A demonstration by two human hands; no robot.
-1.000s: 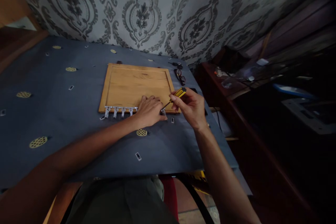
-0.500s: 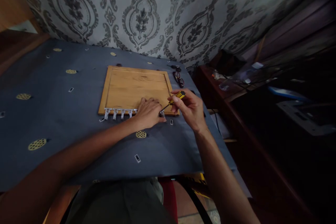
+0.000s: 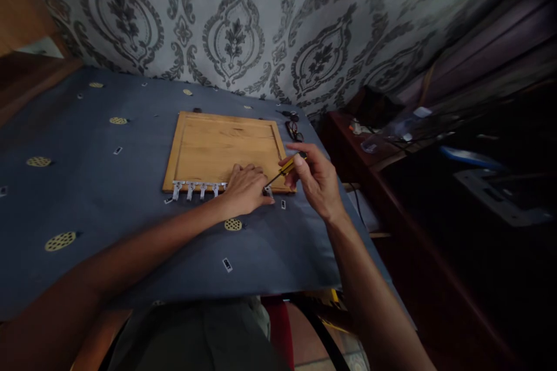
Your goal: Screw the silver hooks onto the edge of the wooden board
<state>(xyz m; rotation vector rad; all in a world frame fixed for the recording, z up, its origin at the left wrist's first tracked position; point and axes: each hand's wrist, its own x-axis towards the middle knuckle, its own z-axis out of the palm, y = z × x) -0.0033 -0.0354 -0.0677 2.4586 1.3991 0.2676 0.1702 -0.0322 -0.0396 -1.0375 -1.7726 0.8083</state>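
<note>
A wooden board [image 3: 217, 148] lies flat on a blue patterned tablecloth [image 3: 87, 185]. Along its near edge runs a metal hook rail [image 3: 198, 186] with several hooks. My left hand [image 3: 246, 188] presses fingers-down on the right part of that rail, closed over it. My right hand [image 3: 315, 177] pinches a yellow-and-black screwdriver [image 3: 287, 167], whose tip points down-left to the rail's right end beside my left fingertips.
A pair of glasses [image 3: 293, 130] and keys [image 3: 289, 114] lie past the board's right corner. A dark side table [image 3: 378, 145] with a plastic bottle [image 3: 402, 124] stands to the right. Patterned wallpaper backs the table.
My right hand has turned the screwdriver handle between its fingers, and less of the yellow handle shows. The left hand stays on the rail. The view has shifted slightly.
</note>
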